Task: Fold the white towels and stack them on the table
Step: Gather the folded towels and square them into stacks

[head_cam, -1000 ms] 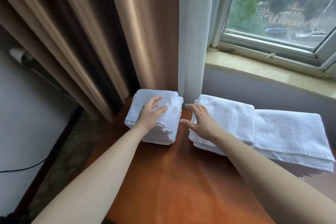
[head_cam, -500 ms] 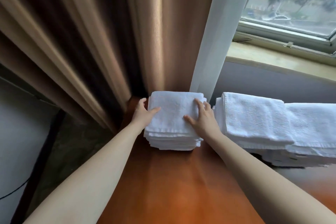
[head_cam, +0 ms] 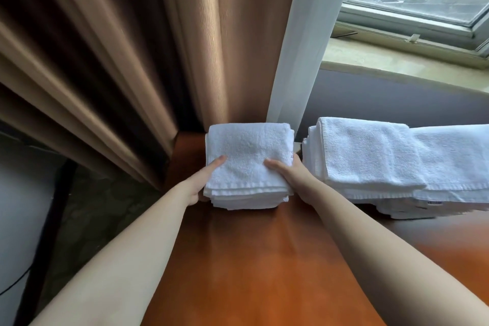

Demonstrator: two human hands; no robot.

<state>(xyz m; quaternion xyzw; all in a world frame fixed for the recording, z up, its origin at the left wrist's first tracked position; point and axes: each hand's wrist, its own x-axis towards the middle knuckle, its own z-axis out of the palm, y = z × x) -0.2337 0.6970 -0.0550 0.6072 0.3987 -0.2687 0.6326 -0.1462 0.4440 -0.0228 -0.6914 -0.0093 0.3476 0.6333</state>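
Observation:
A square stack of folded small white towels [head_cam: 248,156] sits at the far left of the brown wooden table [head_cam: 254,267]. My left hand [head_cam: 205,180] grips the stack's left side, thumb on top and fingers hidden beside or under it. My right hand [head_cam: 288,174] grips the right side the same way, thumb lying on the top towel. A second pile of larger folded white towels [head_cam: 370,156] lies just to the right, apart from the small stack by a narrow gap.
Brown curtains [head_cam: 132,61] and a white sheer curtain [head_cam: 299,42] hang directly behind the stack. A window sill [head_cam: 397,58] and window run along the back right. The table's left edge drops to a dark floor [head_cam: 87,214].
My hands went from the tops of the two piles to the sides of the small stack, and now clasp it lower with thumbs on top. The view has closed in.

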